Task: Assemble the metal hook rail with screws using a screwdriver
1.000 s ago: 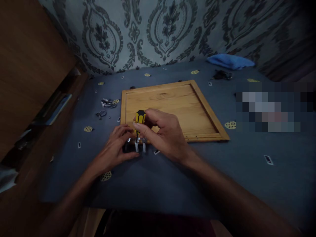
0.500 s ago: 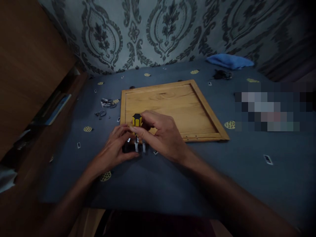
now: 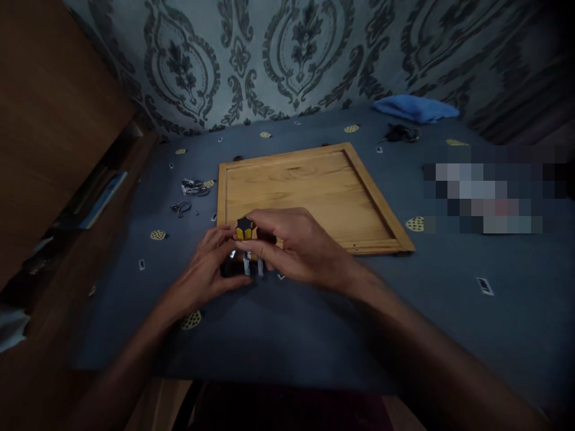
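My right hand [image 3: 291, 248] is closed round a yellow and black screwdriver [image 3: 245, 229], whose handle end points up toward me. Its tip goes down into a small black and metal hardware piece [image 3: 246, 267] lying on the dark blue cloth [image 3: 314, 323]. My left hand [image 3: 207, 270] grips that piece from the left, fingers curled round it. Both hands sit just in front of the near left corner of a shallow wooden panel [image 3: 314, 185] with a raised frame.
Small metal fittings [image 3: 194, 187] and a clip [image 3: 182, 208] lie left of the panel. A blue rag [image 3: 415, 109] and a dark object [image 3: 398, 133] lie at the back right. A brown cabinet [image 3: 49, 120] stands on the left; patterned wallpaper [image 3: 296, 54] behind.
The screwdriver handle has sunk lower and tilted more toward me, and my right hand has dropped with it. My left hand has stayed on the hardware piece.
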Demonstrator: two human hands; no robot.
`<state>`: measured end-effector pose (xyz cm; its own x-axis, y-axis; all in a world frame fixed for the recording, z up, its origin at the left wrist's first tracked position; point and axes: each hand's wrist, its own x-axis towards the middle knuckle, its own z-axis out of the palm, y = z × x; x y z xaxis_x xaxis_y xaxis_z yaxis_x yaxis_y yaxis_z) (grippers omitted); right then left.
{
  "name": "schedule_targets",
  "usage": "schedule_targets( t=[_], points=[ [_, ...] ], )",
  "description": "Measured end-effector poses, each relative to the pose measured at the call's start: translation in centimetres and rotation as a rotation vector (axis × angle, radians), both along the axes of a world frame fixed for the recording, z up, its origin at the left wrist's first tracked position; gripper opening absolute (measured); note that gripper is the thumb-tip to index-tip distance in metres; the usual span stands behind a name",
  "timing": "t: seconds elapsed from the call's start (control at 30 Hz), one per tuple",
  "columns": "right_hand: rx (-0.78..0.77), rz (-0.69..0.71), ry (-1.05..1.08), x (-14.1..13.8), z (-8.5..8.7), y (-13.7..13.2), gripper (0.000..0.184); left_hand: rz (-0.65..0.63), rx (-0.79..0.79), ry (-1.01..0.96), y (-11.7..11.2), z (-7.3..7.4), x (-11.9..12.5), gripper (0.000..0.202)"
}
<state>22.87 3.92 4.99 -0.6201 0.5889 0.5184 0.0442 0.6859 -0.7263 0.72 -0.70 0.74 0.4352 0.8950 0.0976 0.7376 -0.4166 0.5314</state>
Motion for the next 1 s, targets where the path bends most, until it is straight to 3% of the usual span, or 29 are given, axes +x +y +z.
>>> schedule_targets(
  t=[0.27,0.53,0.73,0.9,1.0],
  points=[
    [-0.071,0.102,-0.053,0.5,0.7,0.2,0.02,-0.011,-0.004,-0.004,0.0,0.1,0.1,0.044],
    [-0.048,0.0,0.007,-0.3,0.0,0.0,0.034,-0.004,-0.015,0.004,0.0,0.2,0.2,0.041],
    [-0.024,-0.027,0.035,-0.5,-0.2,-0.1,0.034,-0.002,-0.014,0.003,-0.1,0.2,0.2,0.042],
    [-0.05,-0.008,0.03,-0.7,-0.1,-0.3,0.03,0.03,-0.026,-0.002,0.0,-0.3,-0.1,0.045],
    [-0.092,-0.032,0.06,-0.8,-0.4,-0.4,0.016,0.011,-0.027,-0.003,0.0,-0.2,-0.1,0.042]
  ],
)
